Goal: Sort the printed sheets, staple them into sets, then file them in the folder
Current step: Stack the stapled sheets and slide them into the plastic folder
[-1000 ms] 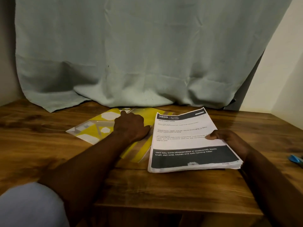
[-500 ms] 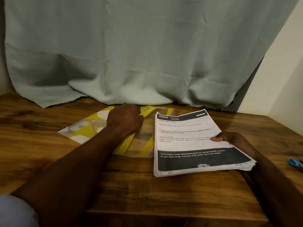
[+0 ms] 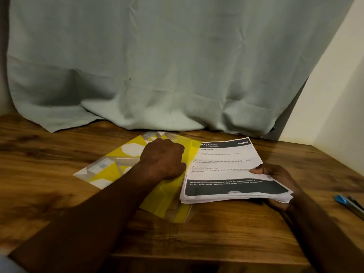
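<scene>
Thick printed stack (image 3: 226, 168), corner seemingly under yellow folder (image 3: 110, 173)

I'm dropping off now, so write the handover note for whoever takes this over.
Left hand: fingers curled on the cover of the folder, which is lifted over the stack's far left corner.
Right hand: grips the sheets as one stack, thumb on top, right of the folder on the table.
Done: sheets gathered; staples not visible.
Left: slide the stack into the folder. A blue-tipped tool lies far right.
</scene>
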